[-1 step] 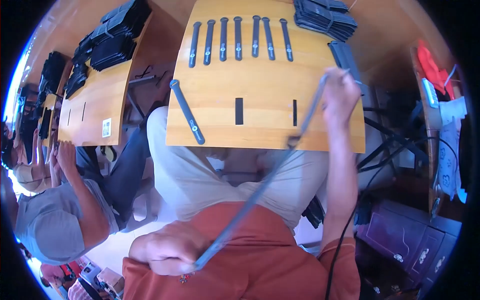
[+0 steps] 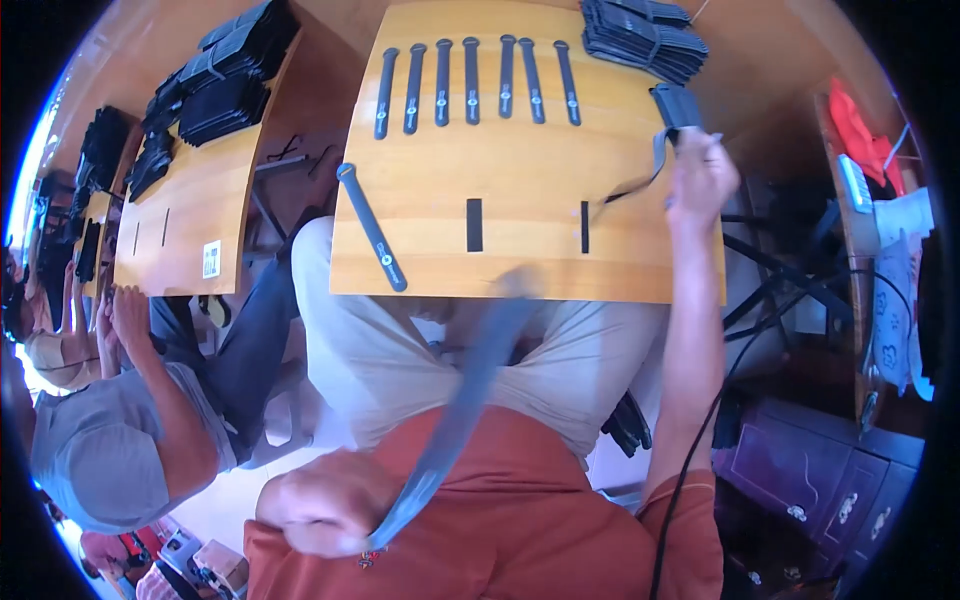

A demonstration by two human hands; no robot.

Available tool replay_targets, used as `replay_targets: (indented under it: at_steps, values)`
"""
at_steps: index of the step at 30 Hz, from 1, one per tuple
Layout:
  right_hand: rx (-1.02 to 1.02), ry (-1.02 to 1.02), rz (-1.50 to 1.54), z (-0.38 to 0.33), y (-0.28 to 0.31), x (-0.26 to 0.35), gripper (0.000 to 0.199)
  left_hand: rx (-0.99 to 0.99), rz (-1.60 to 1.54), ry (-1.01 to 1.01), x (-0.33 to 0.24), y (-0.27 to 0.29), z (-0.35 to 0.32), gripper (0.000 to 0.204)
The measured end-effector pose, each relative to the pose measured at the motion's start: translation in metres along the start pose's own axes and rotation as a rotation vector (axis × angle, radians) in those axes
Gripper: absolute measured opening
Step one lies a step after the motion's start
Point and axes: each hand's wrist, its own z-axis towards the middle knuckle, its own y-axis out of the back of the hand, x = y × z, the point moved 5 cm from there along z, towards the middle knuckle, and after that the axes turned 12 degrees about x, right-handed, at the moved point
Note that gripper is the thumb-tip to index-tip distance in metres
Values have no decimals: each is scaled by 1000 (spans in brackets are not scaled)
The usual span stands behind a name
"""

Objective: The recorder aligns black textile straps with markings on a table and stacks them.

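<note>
Left hand (image 2: 325, 500): pinching one end of grey strap (image 2: 455, 410), held in front of shirt; far end blurred
Right hand (image 2: 703, 180): pinching thinner strip (image 2: 659, 155) above table (image 2: 530, 165)
Laid out: seven straps (image 2: 471, 85) in row
Outside row: slanted strap (image 2: 372, 228), both held pieces

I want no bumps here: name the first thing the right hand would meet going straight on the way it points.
The right hand would probably meet the flat grey stack just ahead, though depth is unclear and it might pass above.
</note>
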Motion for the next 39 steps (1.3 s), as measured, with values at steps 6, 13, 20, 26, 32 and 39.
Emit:
replay_targets:
  at_steps: [6, 13, 20, 26, 32, 39]
  values:
    - [-153, 110, -129, 44, 76, 47, 19, -262, -60, -116, -23, -1, -25, 23]
    - [-77, 430, -803, -12, 48, 60, 14, -408, -79, -100, 1, 11, -29, 33]
    - [106, 496, -985, -64, 27, 20, 8, -379, -54, -82, 7, 16, -27, 30]
    - [373, 285, -1046, -79, 1, -10, 9, -376, -43, -28, 16, 17, -20, 26]
    - [452, 183, -1040, -56, -17, -25, 10, -382, 25, 61, 23, 14, -21, 23]
    - [539, 107, -1053, -33, -27, -27, 20, -384, 12, 96, 31, 12, -21, 26]
